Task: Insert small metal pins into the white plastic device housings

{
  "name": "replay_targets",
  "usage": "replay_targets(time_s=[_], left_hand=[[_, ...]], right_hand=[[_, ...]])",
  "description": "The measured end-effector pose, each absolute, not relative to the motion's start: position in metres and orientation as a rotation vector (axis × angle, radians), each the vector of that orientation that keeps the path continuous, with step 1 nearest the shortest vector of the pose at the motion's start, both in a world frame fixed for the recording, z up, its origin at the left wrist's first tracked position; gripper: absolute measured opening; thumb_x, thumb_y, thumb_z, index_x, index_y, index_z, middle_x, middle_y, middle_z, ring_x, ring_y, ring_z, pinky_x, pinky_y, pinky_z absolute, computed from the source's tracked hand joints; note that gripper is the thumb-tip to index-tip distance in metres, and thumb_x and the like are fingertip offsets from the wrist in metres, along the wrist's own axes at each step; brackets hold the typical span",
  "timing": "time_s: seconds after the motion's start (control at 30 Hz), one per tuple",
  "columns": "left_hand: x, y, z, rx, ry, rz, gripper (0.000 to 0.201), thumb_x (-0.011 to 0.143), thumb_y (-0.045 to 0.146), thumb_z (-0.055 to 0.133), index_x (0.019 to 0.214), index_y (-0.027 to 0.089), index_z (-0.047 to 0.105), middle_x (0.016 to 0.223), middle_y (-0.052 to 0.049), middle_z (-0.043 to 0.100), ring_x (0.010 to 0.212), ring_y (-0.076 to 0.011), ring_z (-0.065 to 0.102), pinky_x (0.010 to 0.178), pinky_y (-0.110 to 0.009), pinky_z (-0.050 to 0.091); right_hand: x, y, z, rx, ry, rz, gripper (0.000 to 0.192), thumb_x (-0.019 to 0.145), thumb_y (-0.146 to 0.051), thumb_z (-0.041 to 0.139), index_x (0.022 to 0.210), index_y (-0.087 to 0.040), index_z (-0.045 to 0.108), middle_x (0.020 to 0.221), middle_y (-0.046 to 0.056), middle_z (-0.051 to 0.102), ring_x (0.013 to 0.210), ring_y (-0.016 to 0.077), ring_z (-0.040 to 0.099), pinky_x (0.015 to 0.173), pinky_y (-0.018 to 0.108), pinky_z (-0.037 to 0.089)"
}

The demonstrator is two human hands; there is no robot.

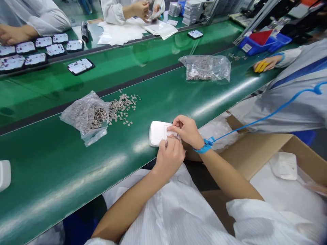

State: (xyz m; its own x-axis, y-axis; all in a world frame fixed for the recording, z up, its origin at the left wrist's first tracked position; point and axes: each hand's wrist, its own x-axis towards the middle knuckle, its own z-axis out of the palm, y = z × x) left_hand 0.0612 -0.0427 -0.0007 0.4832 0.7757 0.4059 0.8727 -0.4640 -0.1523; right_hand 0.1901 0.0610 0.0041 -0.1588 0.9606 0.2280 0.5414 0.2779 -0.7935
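White plastic, a small rounded housing (157, 132), lies flat at the near edge of a green conveyor belt (76, 170), and both of the person's hands work on its right end. The left hand (170, 157) is curled, fingertips pressed on the housing's near right corner. The right hand (186, 130), a blue antistatic wrist strap (204, 146) at its wrist, pinches with thumb and forefinger at the top face; whether a small part sits between those fingers cannot be told.

It looks like a fitting step: a small piece being seated into the housing. The next move likely calls for steady downward pressure while the left hand stops the housing sliding.

Left of the hands, a torn clear bag (85, 117) spills tiny metal parts (122, 107) onto the belt. A second bag of parts (205, 67) lies farther right. On the far side, dark trays (80, 66) hold pale pieces and another person's hands (140, 9) handle white sheets. A co-worker's hand (265, 63) with yellow fingertips rests at far right. A cardboard box (281, 149) sits near right.

No brand, label or writing is readable.
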Motion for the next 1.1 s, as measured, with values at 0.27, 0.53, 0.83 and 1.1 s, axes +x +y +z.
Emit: replay_targets(time_s=[0.27,0.53,0.83,1.1], left_hand=[[0.067,-0.04,-0.007,-2.334,-1.446,-0.608,0.031,0.103,0.032,0.054,0.118,0.01,0.07,0.121,-0.014,0.069,0.126,-0.0291,0.058,0.083,-0.041,0.038],[0.066,-0.041,-0.005,-2.381,-1.512,-0.583,0.037,0.102,0.036,0.05,0.129,0.017,0.065,0.126,-0.011,0.066,0.144,-0.0333,0.045,0.079,-0.043,0.038],[0.063,-0.045,0.003,-2.479,-1.527,-0.337,0.042,0.101,0.048,0.05,0.131,0.021,0.063,0.137,-0.01,0.058,0.149,-0.0332,0.033,0.08,-0.042,0.038],[0.051,-0.038,0.031,-2.653,-1.506,-0.159,0.053,0.088,0.056,0.071,0.127,0.021,0.064,0.133,-0.013,0.059,0.149,-0.0348,0.03,0.095,-0.048,0.041]], right_hand=[[0.203,0.039,-0.001,-1.14,-1.782,0.631,0.015,0.097,-0.031,0.061,0.088,-0.021,0.068,0.084,0.004,0.071,0.073,0.0168,0.062,0.066,0.033,0.05],[0.205,0.022,-0.002,-0.913,-1.886,0.562,0.022,0.099,-0.017,0.055,0.105,-0.026,0.075,0.107,0.006,0.079,0.1,0.0227,0.074,0.092,0.045,0.056],[0.214,0.028,-0.012,-0.808,-1.93,0.568,0.028,0.098,-0.014,0.055,0.113,-0.026,0.076,0.111,0.006,0.079,0.106,0.0235,0.074,0.094,0.046,0.057],[0.217,0.031,-0.015,-0.832,-1.996,0.529,0.027,0.098,-0.019,0.057,0.115,-0.029,0.076,0.113,0.005,0.079,0.106,0.0244,0.074,0.094,0.047,0.059]])
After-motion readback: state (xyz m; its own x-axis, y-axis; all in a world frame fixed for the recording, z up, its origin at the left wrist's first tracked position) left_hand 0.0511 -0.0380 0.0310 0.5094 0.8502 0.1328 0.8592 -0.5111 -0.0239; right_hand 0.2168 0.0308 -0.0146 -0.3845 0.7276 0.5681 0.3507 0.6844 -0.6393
